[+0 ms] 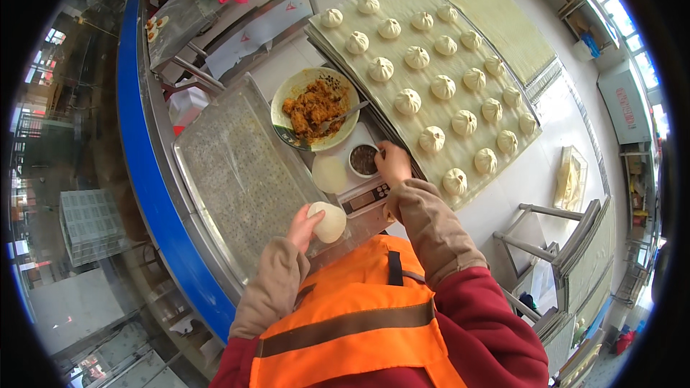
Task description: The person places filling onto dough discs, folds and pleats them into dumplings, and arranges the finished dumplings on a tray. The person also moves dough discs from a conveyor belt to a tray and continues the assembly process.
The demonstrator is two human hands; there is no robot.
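Fingers of the left hand (302,226) cup 1 dough round (328,220) — right hand (392,163), curled narrow, reaches forward, touching the small dark bowl (363,159) just beside it.

Left hand (303,226): raised in front of the chest, palm turned inward, fingers cupped around a round white piece held against them.
Left forearm: comes up from the lower edge, bent at the elbow, in a tan sleeve cover over a red sleeve.
Right hand (392,164): reached further forward than the left, knuckles up, fingers curled downward and closed together at the tips.
Right forearm: stretched forward and slightly inward, tan sleeve cover bunched at the wrist.
Spacing: hands apart, right ahead of left.
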